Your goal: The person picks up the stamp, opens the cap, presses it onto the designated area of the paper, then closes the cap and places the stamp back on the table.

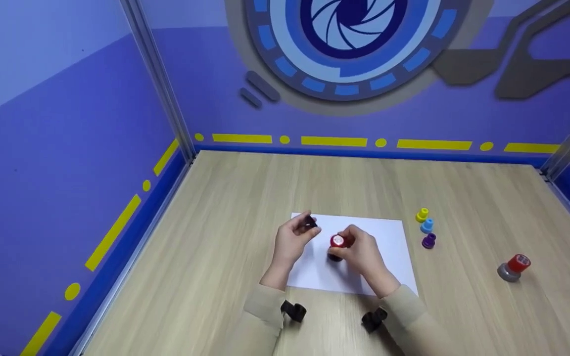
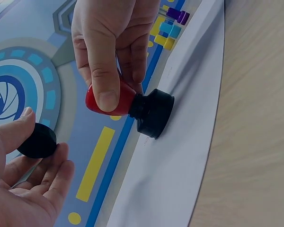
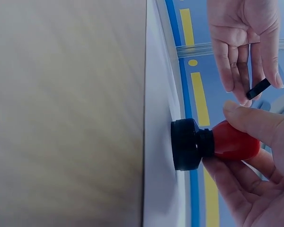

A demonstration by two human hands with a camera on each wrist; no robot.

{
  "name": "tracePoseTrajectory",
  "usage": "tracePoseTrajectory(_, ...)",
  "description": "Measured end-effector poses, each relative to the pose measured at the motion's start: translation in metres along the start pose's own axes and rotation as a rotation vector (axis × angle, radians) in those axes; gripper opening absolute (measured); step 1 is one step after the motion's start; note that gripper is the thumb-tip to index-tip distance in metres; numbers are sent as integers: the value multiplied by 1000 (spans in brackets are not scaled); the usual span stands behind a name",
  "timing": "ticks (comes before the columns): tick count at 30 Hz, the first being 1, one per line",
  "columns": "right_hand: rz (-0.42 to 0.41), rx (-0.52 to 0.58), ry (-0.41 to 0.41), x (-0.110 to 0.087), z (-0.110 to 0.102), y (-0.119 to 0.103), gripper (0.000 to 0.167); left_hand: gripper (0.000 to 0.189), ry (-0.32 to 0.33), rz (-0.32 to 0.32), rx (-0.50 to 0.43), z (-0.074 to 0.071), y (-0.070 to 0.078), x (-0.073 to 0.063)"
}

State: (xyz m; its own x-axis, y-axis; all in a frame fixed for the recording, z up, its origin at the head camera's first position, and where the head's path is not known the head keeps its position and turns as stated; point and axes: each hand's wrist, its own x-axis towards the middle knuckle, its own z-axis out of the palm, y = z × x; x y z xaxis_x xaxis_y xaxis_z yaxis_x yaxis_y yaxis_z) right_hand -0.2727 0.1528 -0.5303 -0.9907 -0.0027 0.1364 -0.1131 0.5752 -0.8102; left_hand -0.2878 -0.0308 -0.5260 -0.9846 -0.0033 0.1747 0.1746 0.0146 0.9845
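My right hand (image 1: 361, 249) grips a hand stamp by its rounded red handle (image 2: 117, 100), thumb on one side and fingers on the other. The stamp's wide black base (image 3: 185, 144) faces the white sheet of paper (image 1: 384, 232), its flat end right at the surface. My left hand (image 1: 291, 242) pinches a round black cap (image 2: 39, 142) between thumb and fingers, raised above the paper's left part. In the right wrist view the cap (image 3: 259, 89) shows edge-on. A pale design sits on the top of the red handle in the head view.
Right of the paper stand small yellow (image 1: 422, 214), light blue (image 1: 427, 225) and purple (image 1: 429, 241) stepped pieces in a row. Farther right is a red and grey stamp (image 1: 514, 268). Walls enclose the wooden table (image 1: 215, 257) at the back and sides.
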Motion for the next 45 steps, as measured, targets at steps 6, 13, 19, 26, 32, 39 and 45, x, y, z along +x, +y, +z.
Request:
tracePoseTrajectory(6,-27,-19,-13,0,-3,-3,34,50,5,15,-2,-2,0,1)
tracePoseTrajectory(13,-67,-16,-2,0,-8,-6,37,51,5,19,-20,-3,3,1)
tracePoseTrajectory(19,-45,136,63,-1,-30,-17,41,51,15,17,-35,-2,3,2)
tracePoseTrajectory(26,68,471,112,-3,-57,-20,38,50,-9,23,-22,-2,8,-1)
tracePoseTrajectory(32,166,766,82,-10,-71,-16,25,51,-51,32,8,0,12,-4)
tracePoseTrajectory(39,242,950,50,-17,-78,-13,5,53,-115,39,9,5,18,-8)
tracePoseTrajectory(45,266,1009,55,-22,-76,-16,3,53,-167,17,-56,12,25,-12)
